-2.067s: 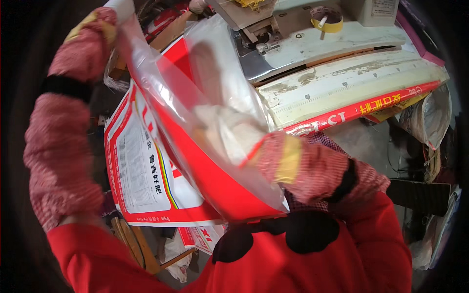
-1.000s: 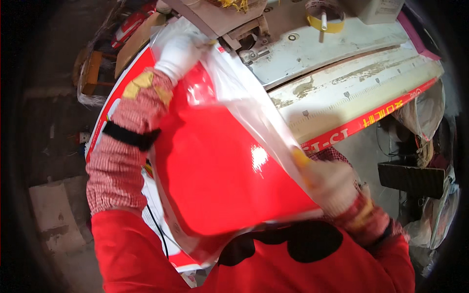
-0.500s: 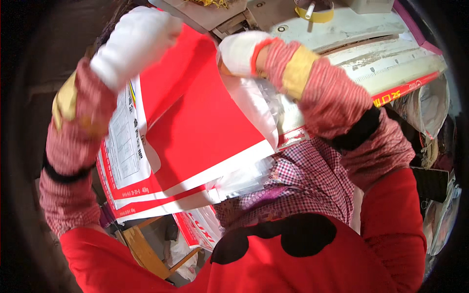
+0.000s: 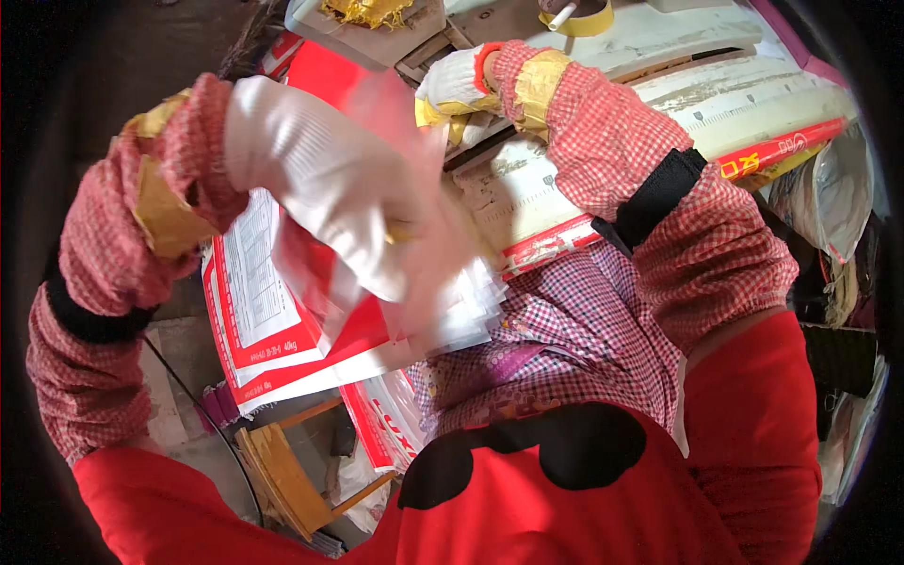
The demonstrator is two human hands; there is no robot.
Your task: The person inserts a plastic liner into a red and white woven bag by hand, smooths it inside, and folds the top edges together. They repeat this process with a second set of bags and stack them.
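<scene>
A gloved left hand (image 4: 311, 202) pinches a thin, slippery plastic bag (image 4: 414, 217) by its limp edge; the right hand's (image 4: 452, 80) grip is unclear.

Red-white printed sacks (image 4: 282, 330) stacked under left hand (image 4: 320, 188).

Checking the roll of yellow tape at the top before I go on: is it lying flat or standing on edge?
Lying flat. The yellow tape roll rests on the white bench with its open centre facing up.
</scene>
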